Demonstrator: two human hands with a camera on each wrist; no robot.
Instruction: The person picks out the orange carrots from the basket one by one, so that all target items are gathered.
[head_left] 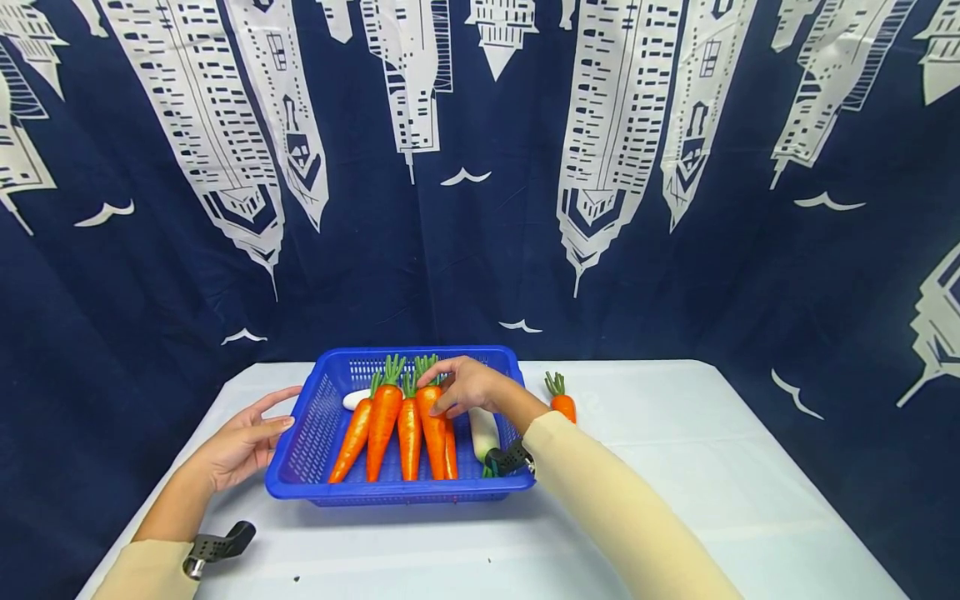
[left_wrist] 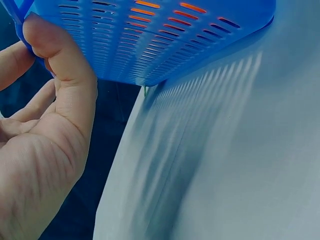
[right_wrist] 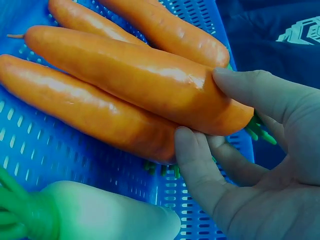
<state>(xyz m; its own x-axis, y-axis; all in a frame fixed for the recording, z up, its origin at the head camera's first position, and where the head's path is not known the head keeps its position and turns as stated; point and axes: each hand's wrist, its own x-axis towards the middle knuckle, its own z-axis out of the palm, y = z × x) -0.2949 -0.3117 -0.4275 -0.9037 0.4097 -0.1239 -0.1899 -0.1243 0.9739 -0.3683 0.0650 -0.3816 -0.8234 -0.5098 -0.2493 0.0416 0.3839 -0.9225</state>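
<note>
A blue plastic basket point(head_left: 480, 482) holds several orange carrots with green tops. My right hand point(head_left: 468, 385) reaches over the rim and pinches one carrot point(right_wrist: 135, 75) near its leafy end, thumb on one side and fingers on the other. Another carrot point(right_wrist: 80, 110) lies right beside it, against the fingertips. At the basket's left side, my left hand point(head_left: 243, 437) grips the rim, its thumb point(left_wrist: 55, 42) pressed on the outer edge. A white radish point(head_left: 483, 433) with a green top lies along the right inside of the basket, partly hidden by the right wrist.
One more carrot point(head_left: 564, 407) lies on the white table point(head_left: 675, 467), right of the basket and partly behind the right forearm. A white object point(head_left: 356, 399) shows in the basket's back left. Behind the table hangs a navy cloth point(head_left: 420, 275) with white building prints.
</note>
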